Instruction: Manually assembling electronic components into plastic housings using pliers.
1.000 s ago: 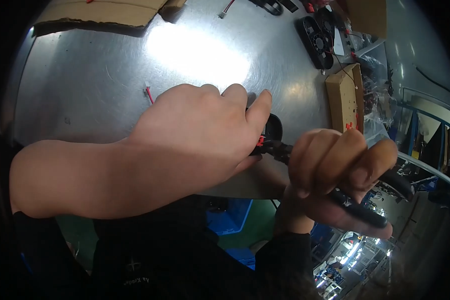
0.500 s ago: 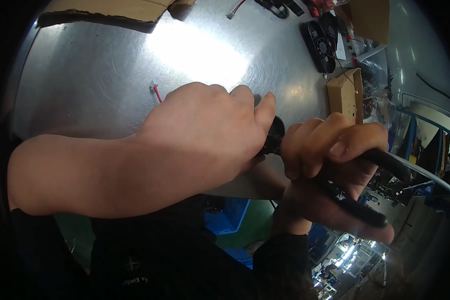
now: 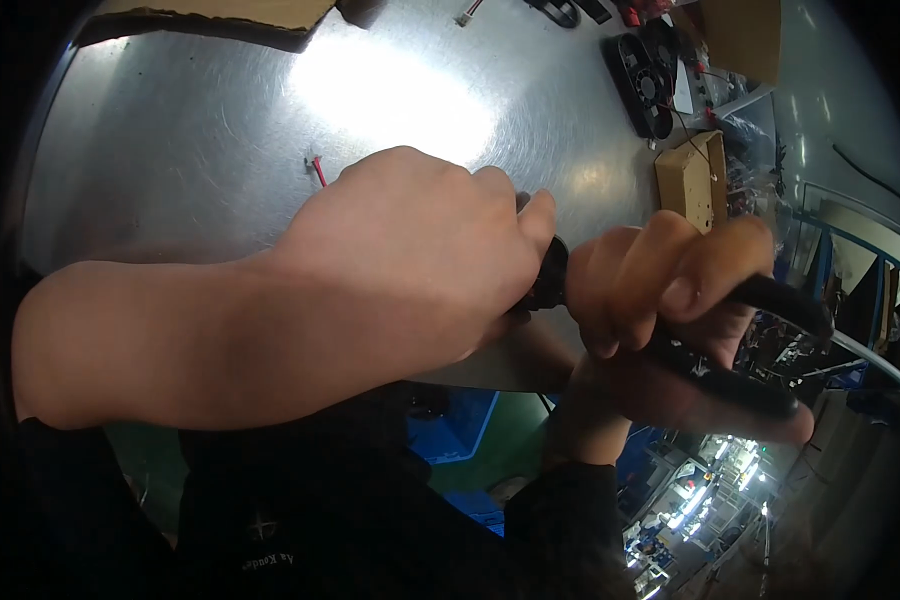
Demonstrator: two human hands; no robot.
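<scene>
My right hand [image 3: 670, 290] is wrapped round a pair of pliers [image 3: 735, 385] with black handles. The two handle ends stand apart and point right; the jaws do not show clearly. Close against its fingers, my left hand [image 3: 420, 235] is closed with its back up, and what it grips is hidden beneath the palm. Between the hands a dark rounded part [image 3: 552, 268] shows, too covered to name. A red wire [image 3: 319, 172] with a small connector at its end sticks out beyond the left hand, over the metal table [image 3: 170, 150].
Cardboard [image 3: 210, 15] lies at the far left of the table. Toward the far right are a black cooling fan [image 3: 635, 88], a small open cardboard box [image 3: 685, 185] and clear plastic bags. Another wired connector [image 3: 464, 18] lies at the far edge. A blue crate [image 3: 460, 425] is below the table.
The pliers' handle ends and my right hand have turned slightly, the lower handle shifting right and up. My left hand has moved only a little, with its grip unchanged.
</scene>
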